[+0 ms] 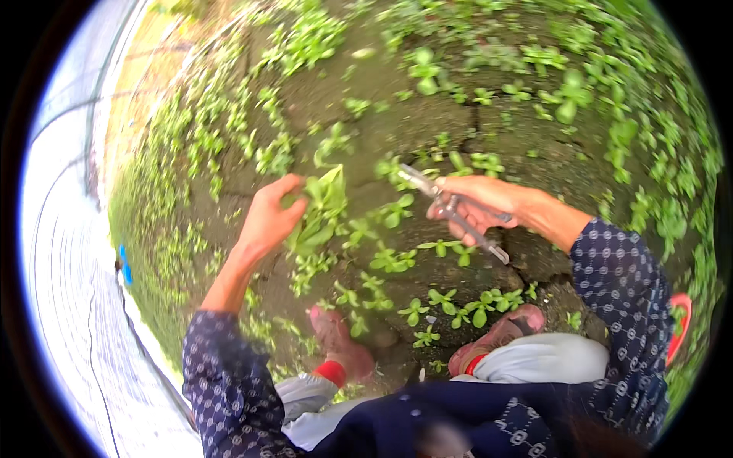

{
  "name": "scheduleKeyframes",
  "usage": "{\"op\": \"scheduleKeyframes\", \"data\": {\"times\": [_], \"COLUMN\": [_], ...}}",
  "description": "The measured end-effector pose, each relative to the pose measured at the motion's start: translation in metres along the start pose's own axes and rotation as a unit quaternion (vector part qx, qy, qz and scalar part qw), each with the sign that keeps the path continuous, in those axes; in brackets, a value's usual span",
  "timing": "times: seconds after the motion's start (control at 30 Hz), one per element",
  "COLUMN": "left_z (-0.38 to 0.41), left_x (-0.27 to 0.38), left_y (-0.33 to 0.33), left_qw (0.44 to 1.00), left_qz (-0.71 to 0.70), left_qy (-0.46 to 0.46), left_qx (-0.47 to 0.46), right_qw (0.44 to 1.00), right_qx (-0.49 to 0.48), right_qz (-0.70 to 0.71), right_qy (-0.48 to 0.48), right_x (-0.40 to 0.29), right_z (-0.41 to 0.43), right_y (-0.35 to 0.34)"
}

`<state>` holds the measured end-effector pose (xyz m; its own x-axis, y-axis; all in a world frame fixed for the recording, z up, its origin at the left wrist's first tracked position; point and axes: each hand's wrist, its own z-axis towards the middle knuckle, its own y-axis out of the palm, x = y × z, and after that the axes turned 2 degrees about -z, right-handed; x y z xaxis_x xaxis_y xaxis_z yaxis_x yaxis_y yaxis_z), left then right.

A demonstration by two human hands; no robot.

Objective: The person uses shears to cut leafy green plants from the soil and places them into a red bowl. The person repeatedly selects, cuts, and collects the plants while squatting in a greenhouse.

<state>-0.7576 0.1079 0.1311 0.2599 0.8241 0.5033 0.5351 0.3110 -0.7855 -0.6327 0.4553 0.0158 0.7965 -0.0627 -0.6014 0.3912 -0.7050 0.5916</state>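
Observation:
My left hand (272, 214) reaches down at a leafy green plant (326, 206), its thumb and forefinger curled beside the leaves. Whether those fingers touch the plant or pinch a leaf, I cannot tell. On the other side, my right hand (475, 206) is closed around a pair of metal pruning shears (421, 180). The tip of the shears points up and left, towards the small plants in the middle, and one handle sticks out below my fingers. Low seedlings (392, 257) grow from the soil between my two hands.
Dark, cracked soil (366, 137) with many green plants surrounds me. My pink shoes (343, 343) stand among seedlings. A red curved object (678, 329) lies at the far right. White sheeting (63, 240) runs along the left, with a small blue object (125, 265) by its edge.

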Motion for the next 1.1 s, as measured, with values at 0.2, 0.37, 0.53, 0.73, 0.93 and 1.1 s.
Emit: {"op": "scheduleKeyframes", "data": {"times": [0.2, 0.37, 0.53, 0.73, 0.93, 1.1], "left_z": [0.011, 0.013, -0.040, -0.095, 0.010, 0.170], "left_x": [0.168, 0.375, 0.513, 0.574, 0.540, 0.411], "left_y": [0.029, 0.132, 0.288, 0.403, 0.367, 0.189], "left_qw": [0.977, 0.921, 0.815, 0.734, 0.831, 0.979], "left_qz": [-0.159, -0.122, -0.277, -0.299, -0.188, -0.132], "left_qy": [0.085, 0.262, 0.291, 0.219, 0.335, 0.141], "left_qx": [-0.114, -0.260, -0.418, -0.569, -0.403, -0.072], "right_qw": [0.984, 0.922, 0.867, 0.734, 0.698, 0.573], "right_qx": [0.085, 0.230, 0.285, 0.309, 0.455, 0.734], "right_qz": [0.075, 0.215, 0.269, 0.485, 0.369, 0.187], "right_qy": [-0.137, -0.226, -0.306, -0.362, -0.412, -0.313], "right_x": [0.076, 0.145, 0.177, 0.169, 0.239, 0.237], "right_z": [-0.051, -0.099, -0.138, -0.210, -0.236, -0.256], "right_y": [0.038, 0.073, 0.085, 0.113, 0.048, -0.028]}}
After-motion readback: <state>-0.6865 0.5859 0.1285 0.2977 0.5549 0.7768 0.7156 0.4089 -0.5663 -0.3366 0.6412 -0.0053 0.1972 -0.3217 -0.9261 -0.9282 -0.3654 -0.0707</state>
